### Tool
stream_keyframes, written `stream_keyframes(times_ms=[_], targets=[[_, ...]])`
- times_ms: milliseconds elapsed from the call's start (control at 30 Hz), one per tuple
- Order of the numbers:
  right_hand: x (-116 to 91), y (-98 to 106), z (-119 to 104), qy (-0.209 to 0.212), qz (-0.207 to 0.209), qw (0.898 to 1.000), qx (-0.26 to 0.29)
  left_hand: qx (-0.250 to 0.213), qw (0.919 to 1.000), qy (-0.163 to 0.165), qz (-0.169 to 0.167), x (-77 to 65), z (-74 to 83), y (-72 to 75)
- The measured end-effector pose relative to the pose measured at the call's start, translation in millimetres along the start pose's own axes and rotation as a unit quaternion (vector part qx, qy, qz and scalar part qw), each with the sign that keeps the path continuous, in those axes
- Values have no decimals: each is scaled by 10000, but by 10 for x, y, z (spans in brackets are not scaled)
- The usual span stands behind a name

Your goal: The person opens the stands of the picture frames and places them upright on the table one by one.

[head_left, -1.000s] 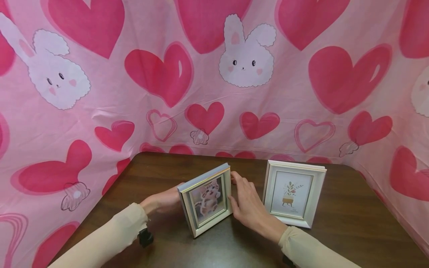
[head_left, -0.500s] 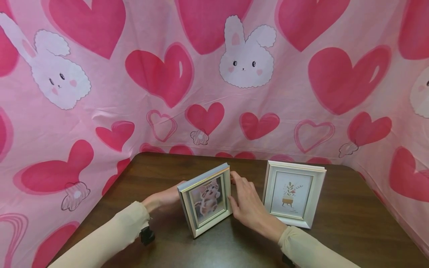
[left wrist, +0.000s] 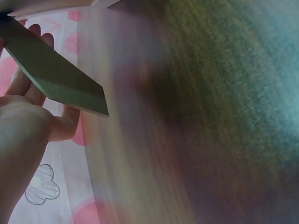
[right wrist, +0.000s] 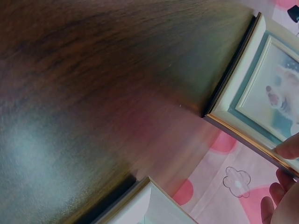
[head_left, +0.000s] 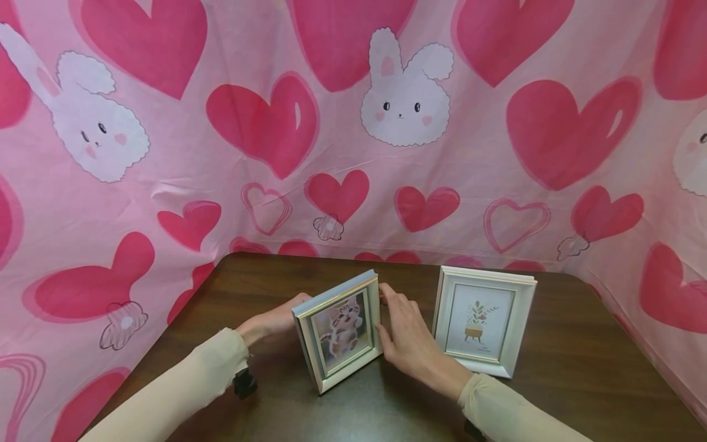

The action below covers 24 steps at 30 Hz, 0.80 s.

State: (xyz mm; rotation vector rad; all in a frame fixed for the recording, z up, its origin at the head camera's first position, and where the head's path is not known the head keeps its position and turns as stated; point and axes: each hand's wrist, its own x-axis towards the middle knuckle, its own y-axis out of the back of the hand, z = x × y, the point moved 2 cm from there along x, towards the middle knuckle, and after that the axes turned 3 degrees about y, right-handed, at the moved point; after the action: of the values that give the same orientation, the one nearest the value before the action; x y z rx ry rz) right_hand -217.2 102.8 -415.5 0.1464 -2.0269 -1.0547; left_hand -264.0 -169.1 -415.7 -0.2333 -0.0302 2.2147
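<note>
A cream-and-gold photo frame (head_left: 345, 337) with a kitten picture stands tilted and turned on the table, its lower corner at the surface. Behind its left side is my left hand (head_left: 278, 319), mostly hidden in the head view. The left wrist view shows this hand's fingers around the frame's flat back stand (left wrist: 56, 70), which covers part of them. My right hand (head_left: 414, 337) grips the frame's right edge, thumb on the front and fingers behind. A second photo frame (head_left: 483, 319), white with a potted-plant picture, stands upright just right of that hand.
Both frames stand on a dark brown wooden table (head_left: 574, 350). A pink cloth (head_left: 342, 141) with hearts and rabbits hangs behind the table and along its sides.
My left wrist has shifted very slightly to the right. The right hand and both photo frames keep their places.
</note>
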Motion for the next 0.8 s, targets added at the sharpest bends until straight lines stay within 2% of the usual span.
stream_keyframes(times_ms=[100, 333, 600, 800], targets=[[-3, -1, 0, -1, 15, 10000, -8, -48, 10000, 44, -21, 13, 7, 3], [2, -3, -1, 6, -6, 10000, -56, 257, 9995, -73, 138, 31, 12, 38], [1, 5, -12, -125, -96, 9999, 22, 358, 9991, -101, 192, 41, -4, 59], [14, 2, -2, -129, -92, 9998, 71, 360, 9989, 4, 285, 40, -5, 47]])
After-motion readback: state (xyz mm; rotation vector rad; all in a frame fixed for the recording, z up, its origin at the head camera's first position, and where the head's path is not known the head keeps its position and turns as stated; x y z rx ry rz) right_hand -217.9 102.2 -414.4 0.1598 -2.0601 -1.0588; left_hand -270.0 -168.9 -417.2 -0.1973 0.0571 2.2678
